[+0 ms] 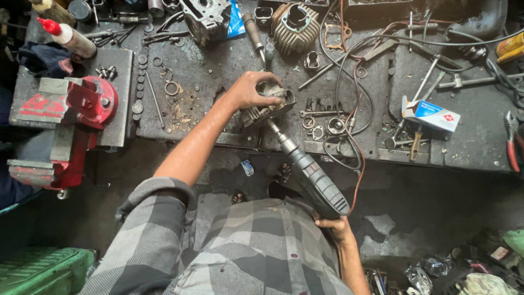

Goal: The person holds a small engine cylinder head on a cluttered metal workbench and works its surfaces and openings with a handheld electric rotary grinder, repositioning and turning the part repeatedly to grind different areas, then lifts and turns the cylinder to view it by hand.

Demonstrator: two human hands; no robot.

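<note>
1. Left hand (248,90) grips finned engine cylinder (266,106) at workbench (218,117) front edge.
2. Right hand (334,226) clenches electric die grinder (311,177), tip inside cylinder.
3. Red vise (71,117) well left.

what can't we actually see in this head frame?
- Tool tip: hidden inside the engine part that the left hand grips.
- Right hand: fingers mostly behind the power tool body.
- Pliers: cut off at the right edge.
- Washers beside the red vise: too small to size.
</note>
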